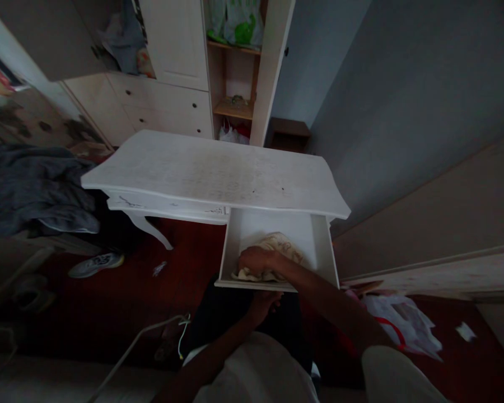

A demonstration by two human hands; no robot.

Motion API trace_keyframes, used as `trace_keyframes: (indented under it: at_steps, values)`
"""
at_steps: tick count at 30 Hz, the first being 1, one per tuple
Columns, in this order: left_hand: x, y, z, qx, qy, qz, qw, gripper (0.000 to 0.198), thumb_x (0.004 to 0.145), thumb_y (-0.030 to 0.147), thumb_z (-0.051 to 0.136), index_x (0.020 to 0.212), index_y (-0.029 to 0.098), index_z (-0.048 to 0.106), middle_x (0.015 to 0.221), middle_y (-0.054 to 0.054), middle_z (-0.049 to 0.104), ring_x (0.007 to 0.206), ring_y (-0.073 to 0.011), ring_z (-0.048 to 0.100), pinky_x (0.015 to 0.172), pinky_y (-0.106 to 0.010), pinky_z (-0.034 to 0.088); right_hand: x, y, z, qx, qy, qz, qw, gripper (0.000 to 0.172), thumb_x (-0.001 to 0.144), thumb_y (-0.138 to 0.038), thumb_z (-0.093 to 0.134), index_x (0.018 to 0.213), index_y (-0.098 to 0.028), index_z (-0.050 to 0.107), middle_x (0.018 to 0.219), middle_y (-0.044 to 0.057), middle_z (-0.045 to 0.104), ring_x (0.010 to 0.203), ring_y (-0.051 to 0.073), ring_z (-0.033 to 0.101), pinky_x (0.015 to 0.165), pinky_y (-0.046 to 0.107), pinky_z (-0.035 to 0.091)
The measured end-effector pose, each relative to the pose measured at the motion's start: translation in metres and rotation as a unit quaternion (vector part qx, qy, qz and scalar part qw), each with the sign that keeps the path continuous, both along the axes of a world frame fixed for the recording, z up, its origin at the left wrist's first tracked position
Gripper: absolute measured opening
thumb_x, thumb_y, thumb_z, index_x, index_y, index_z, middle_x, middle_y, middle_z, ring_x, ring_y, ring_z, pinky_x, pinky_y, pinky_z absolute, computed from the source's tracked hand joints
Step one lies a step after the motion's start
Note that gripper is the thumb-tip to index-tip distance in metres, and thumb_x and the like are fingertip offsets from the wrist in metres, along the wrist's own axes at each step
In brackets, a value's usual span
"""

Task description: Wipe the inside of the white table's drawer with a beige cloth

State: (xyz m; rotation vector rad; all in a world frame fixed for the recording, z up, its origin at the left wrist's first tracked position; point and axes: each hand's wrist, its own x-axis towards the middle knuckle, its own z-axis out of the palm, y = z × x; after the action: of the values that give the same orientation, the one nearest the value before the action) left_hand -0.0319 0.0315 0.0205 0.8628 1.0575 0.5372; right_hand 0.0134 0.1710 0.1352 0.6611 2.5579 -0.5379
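A white drawer (324, 246) is pulled out from the right side of the white table (168, 162). Inside it, near the front panel, lies a crumpled cream cloth (283, 246) with a faint pattern. My right hand (257, 261) reaches over the drawer's right side and presses into this cloth with its fingers curled around it; the fingertips are hidden in the folds. Just below the drawer's front edge, my left hand (264, 307) hangs over my lap. Its fingers are loosely bent and a little apart, with nothing visible in them.
Behind the table stands a white wardrobe (176, 50) with an open door and bags on its shelves. Grey clothing (37, 187) lies at left, above a sneaker (96, 265). A white plastic bag (403, 322) sits on the red floor at right, near the wall.
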Motion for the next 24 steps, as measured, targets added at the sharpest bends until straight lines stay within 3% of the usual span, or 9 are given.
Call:
trace_keyframes:
  at_steps: [4,8,13,16,20,24]
  values:
    - [0.0,0.0,-0.002,-0.008,0.0,0.006,1.0,0.048,0.068,0.06,0.064,0.079,0.014,0.069,0.067,-0.003,0.064,0.05,-0.0101,0.049,0.047,-0.023,0.029,0.033,0.001,0.002,-0.054,0.0,-0.062,0.997,0.045,0.066,-0.006,0.065,0.106,-0.023,0.075,0.102,0.006,0.075,0.094,0.023,0.069,0.073,0.026,0.049]
    - [0.001,-0.001,-0.006,-0.008,-0.014,0.009,1.0,0.05,0.067,0.062,0.063,0.083,0.015,0.069,0.067,-0.002,0.064,0.051,-0.0104,0.051,0.048,-0.023,0.029,0.081,0.003,0.017,-0.102,0.124,-0.141,0.977,0.039,0.062,-0.002,0.066,0.094,-0.021,0.076,0.101,0.003,0.074,0.092,0.019,0.068,0.08,0.025,0.049]
    - [0.001,-0.001,-0.014,-0.016,0.002,-0.017,1.0,0.057,0.066,0.068,0.06,0.083,0.015,0.069,0.068,-0.003,0.065,0.051,-0.0111,0.051,0.047,-0.023,0.026,0.128,0.005,0.082,-0.072,0.326,-0.196,0.922,0.034,0.073,-0.002,0.057,0.094,-0.02,0.076,0.107,0.007,0.07,0.102,0.019,0.064,0.09,0.03,0.049]
    - [0.0,0.0,-0.015,-0.007,0.003,-0.02,1.0,0.061,0.066,0.072,0.058,0.085,0.015,0.068,0.069,-0.003,0.065,0.05,-0.0105,0.051,0.046,-0.023,0.026,0.143,0.008,0.128,-0.02,0.395,-0.202,0.896,0.02,0.082,-0.018,0.064,0.098,-0.021,0.075,0.107,0.008,0.068,0.099,0.019,0.065,0.086,0.031,0.051]
    - [-0.001,0.0,-0.012,-0.001,0.002,-0.026,1.0,0.064,0.065,0.073,0.058,0.088,0.015,0.068,0.071,-0.003,0.065,0.051,-0.0105,0.051,0.046,-0.023,0.026,0.154,0.019,0.176,0.104,0.469,-0.217,0.85,0.023,0.085,-0.04,0.067,0.1,-0.024,0.075,0.111,0.009,0.066,0.097,0.019,0.066,0.084,0.032,0.053]
    - [-0.002,0.0,-0.011,-0.004,0.0,-0.022,1.0,0.065,0.063,0.074,0.059,0.089,0.015,0.068,0.071,-0.003,0.065,0.052,-0.0105,0.051,0.046,-0.023,0.026,0.158,0.048,0.206,0.262,0.525,-0.216,0.781,0.026,0.084,-0.045,0.069,0.101,-0.026,0.074,0.108,0.006,0.066,0.101,0.021,0.065,0.09,0.038,0.052]
